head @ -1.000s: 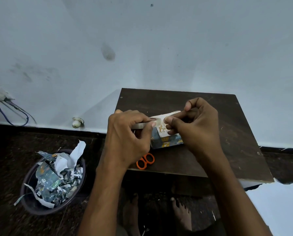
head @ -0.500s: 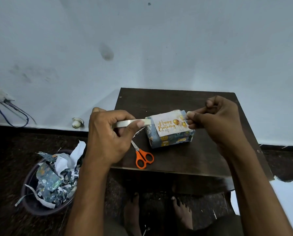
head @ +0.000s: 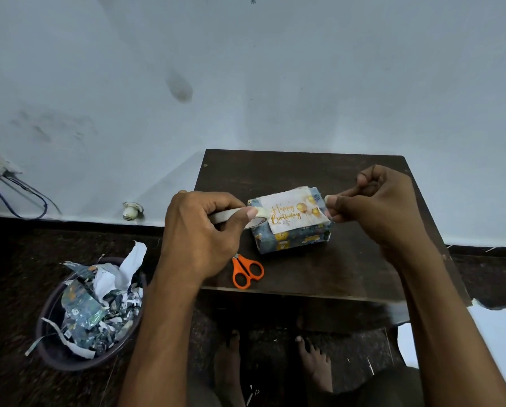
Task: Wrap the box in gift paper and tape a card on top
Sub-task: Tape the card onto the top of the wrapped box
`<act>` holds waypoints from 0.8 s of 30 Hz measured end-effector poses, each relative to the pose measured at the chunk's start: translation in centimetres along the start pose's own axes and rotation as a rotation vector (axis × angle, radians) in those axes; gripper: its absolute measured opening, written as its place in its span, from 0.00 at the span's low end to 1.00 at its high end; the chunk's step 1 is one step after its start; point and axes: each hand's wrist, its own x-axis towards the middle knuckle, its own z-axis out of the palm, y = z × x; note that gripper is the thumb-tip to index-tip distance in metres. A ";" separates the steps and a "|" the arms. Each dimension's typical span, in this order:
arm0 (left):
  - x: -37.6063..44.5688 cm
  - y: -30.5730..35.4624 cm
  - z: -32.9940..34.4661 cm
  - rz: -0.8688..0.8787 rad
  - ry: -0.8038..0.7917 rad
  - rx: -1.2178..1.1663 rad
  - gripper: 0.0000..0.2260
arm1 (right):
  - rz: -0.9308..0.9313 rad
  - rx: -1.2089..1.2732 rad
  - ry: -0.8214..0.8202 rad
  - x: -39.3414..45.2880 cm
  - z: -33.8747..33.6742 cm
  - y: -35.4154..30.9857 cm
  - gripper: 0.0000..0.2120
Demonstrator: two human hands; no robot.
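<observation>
The box (head: 293, 230) is already wrapped in blue patterned paper and sits near the middle of the bench (head: 348, 274), a little toward its left edge. A "Happy Birthday" card (head: 293, 212) lies flat on its top face. The wrapping looks finished; what is left, by my reading, is fixing the card down.

The left hand (head: 199, 233) grips a roll of tape (head: 231, 215) just beside the box's left end, thumb pressing on the strip. The right hand (head: 375, 207) has its fingers (head: 331, 201) pinched together at the card's right edge, seemingly on the free end of a strip drawn across the card, though the strip itself is too faint to see. It would still need cutting and pressing.

Orange scissors (head: 246, 271) lie at the bench's front edge. On the floor to the left, a dark bin (head: 58, 351) holds a heap of paper scraps (head: 99, 306).
</observation>
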 end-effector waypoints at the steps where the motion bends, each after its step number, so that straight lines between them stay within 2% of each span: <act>1: 0.0 0.1 0.0 -0.006 -0.004 -0.009 0.09 | -0.007 -0.029 0.020 0.0 0.1 0.1 0.19; 11: 0.2 0.8 0.5 0.016 0.005 0.061 0.10 | -0.081 -0.375 0.205 0.0 1.2 0.8 0.17; 14: 0.1 1.2 0.3 0.023 0.024 0.151 0.11 | -0.128 -0.442 0.242 -0.2 1.5 0.6 0.17; 21: 0.0 1.5 -0.1 -0.011 0.003 0.283 0.11 | -0.061 -0.384 0.285 0.2 0.9 0.7 0.16; 24: 0.0 1.2 -0.2 -0.025 -0.007 0.253 0.16 | -0.026 -0.383 0.275 0.2 0.8 0.9 0.16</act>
